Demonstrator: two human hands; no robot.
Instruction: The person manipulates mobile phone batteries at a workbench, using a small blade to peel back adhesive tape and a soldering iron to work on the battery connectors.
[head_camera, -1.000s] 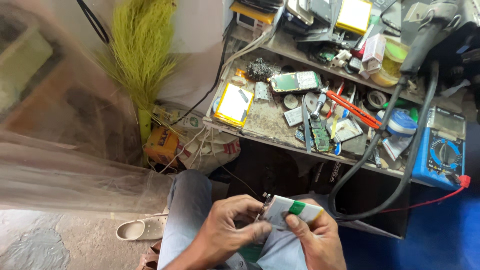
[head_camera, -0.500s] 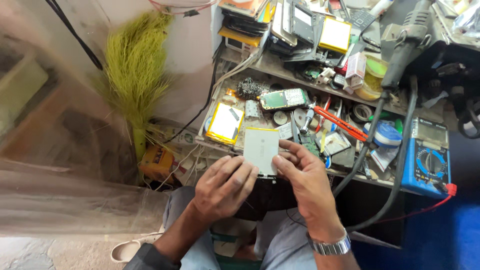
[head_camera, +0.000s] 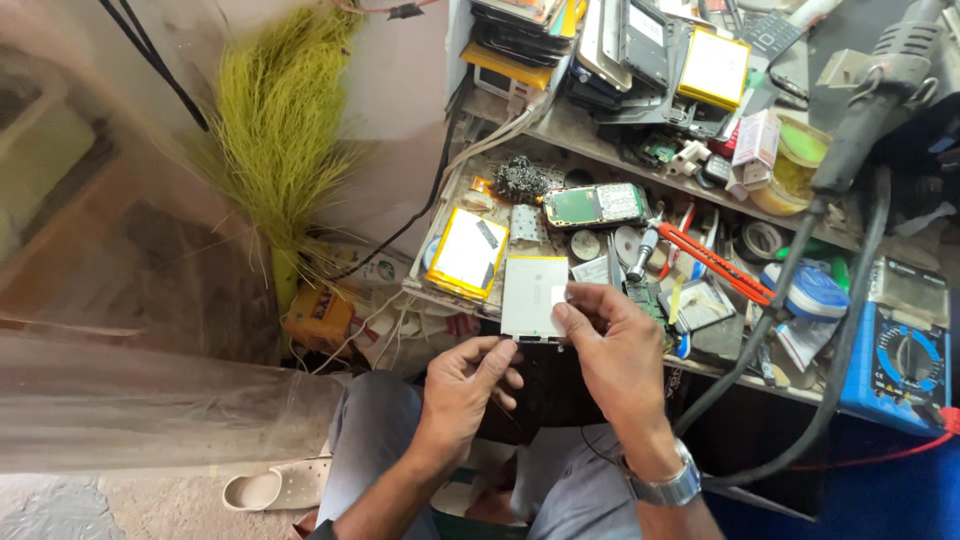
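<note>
My right hand (head_camera: 612, 345) pinches a flat silver-white battery pack (head_camera: 532, 296) by its right edge, holding it upright in front of the lower shelf. My left hand (head_camera: 463, 384) sits just below it, its fingertips touching the dark connector strip along the pack's bottom edge. A metal watch (head_camera: 665, 487) is on my right wrist. My grey-trousered knees (head_camera: 375, 440) show beneath both hands.
The cluttered lower shelf (head_camera: 700, 345) carries a yellow-edged battery (head_camera: 467, 254), a green circuit board (head_camera: 595, 206), red-handled pliers (head_camera: 712, 262) and a blue multimeter (head_camera: 900, 350). Phone parts fill the upper shelf (head_camera: 620, 55). A green broom (head_camera: 280, 140) leans at left; a sandal (head_camera: 275, 489) lies on the floor.
Both hands have risen from my lap to shelf height with the pack. The pack now faces me flat, with the left hand dropped to its bottom edge.
</note>
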